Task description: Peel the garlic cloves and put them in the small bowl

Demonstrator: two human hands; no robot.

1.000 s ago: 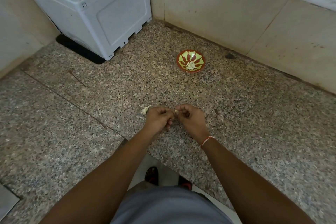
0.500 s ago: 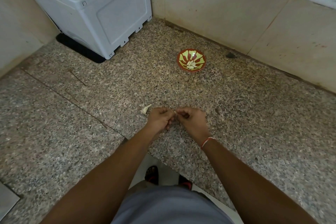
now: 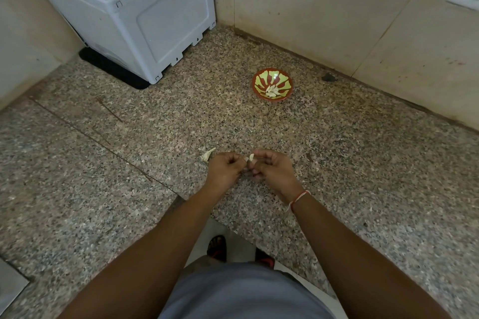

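Where our hands meet above the bench (image 3: 337, 153), left hand (image 3: 225, 168) and right hand (image 3: 272, 169) pinch one garlic clove (image 3: 251, 156). Peeled cloves (image 3: 272, 90) lie in the small bowl (image 3: 259, 77).

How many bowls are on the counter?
1: a small red and yellow bowl near the back wall, beyond both hands, holding peeled garlic cloves.

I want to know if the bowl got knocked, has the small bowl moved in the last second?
No. The small bowl sits at the same spot on the granite counter, equally near the dark stain by the wall; only the camera shifted slightly.
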